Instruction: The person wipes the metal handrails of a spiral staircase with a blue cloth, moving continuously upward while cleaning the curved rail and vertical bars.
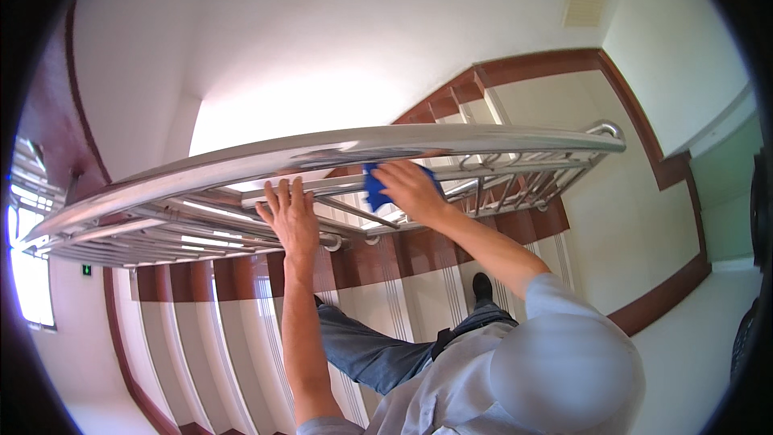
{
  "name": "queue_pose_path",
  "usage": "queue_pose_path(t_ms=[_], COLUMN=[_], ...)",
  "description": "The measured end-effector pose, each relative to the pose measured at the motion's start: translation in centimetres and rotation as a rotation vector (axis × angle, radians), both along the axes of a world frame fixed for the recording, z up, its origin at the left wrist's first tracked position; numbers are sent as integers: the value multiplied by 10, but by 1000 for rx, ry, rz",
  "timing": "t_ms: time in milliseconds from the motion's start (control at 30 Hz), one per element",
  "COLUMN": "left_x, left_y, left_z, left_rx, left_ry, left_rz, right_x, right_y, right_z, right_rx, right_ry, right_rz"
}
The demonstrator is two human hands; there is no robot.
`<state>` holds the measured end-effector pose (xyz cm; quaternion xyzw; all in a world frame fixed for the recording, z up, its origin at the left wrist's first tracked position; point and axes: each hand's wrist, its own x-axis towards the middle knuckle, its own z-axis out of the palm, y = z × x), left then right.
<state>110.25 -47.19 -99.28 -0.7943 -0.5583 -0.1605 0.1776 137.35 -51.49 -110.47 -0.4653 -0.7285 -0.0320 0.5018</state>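
Note:
A stainless steel stair railing (386,141) runs across the middle of the view, with a thick top handrail and thinner bars under it. My left hand (291,217) grips a flat bar just below the handrail, its fingers laid over the bar. To its right, my right hand (412,191) is closed on a blue cloth (377,189) and presses it against the same bar. Part of the cloth shows beyond the fingers; the rest lies hidden under the palm.
Pale stair steps (250,346) with brown edging descend on my side of the railing. Another flight (467,101) shows beyond it. A landing (628,121) lies at the right, bordered by brown skirting. White walls surround the stairwell, and a bright window (34,282) is at the far left.

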Motion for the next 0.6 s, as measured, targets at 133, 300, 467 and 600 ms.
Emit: queue_pose_path(t_ms=[133,300,467,600], left_x=[0,-1,-8,-26], left_y=[-1,-6,-32,-27], left_z=[0,10,58,129], left_rx=[17,-55,267,602], left_ry=[-9,-96,-533,-334], left_rz=[-10,-62,-417,-280], right_x=[56,66,48,11], right_y=[-32,-76,-87,-36], right_z=[-21,28,124,171], right_rx=[-86,-204,217,290], right_ry=[-9,202,141,25], right_rz=[-117,21,103,-31])
